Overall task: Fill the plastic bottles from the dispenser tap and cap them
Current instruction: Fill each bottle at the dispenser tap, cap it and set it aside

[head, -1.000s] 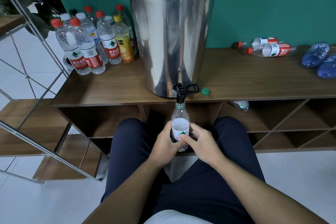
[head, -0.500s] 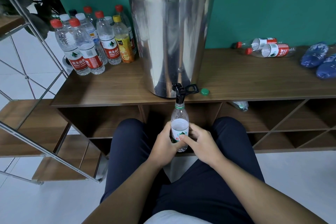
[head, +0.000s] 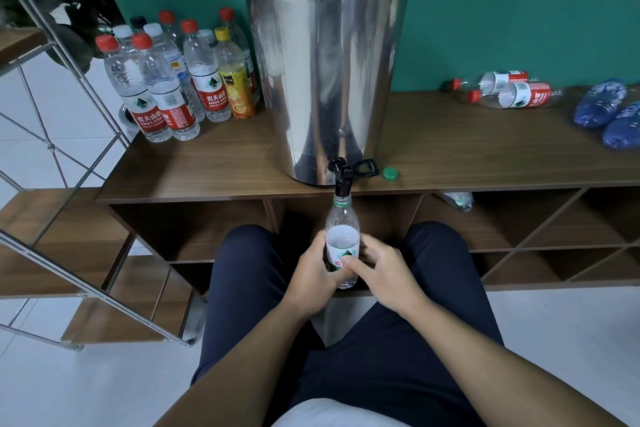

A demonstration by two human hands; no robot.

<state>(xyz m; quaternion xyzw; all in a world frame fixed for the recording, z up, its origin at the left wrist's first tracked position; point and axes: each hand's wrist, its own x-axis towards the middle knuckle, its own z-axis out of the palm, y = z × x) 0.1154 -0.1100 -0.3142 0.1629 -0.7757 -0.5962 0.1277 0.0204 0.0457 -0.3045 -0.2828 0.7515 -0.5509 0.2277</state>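
Both hands grasp one clear plastic bottle with a green neck ring and white-and-green label (head: 342,239), held upright with its open mouth right under the black tap (head: 343,180) of the tall stainless-steel dispenser with a black lid (head: 325,80). The left hand (head: 311,276) wraps its fingers round the lower body; the right hand (head: 384,270) curls round the other side, thumb pressed on the label. One loose green cap (head: 390,173) lies on the brown wooden shelf top (head: 467,152), just right of the tap. Left of the dispenser stands a cluster of about ten capped bottles (head: 173,80). Far right of it lie two red-capped bottles (head: 509,90) on their sides, and two blue crumpled things (head: 609,114).
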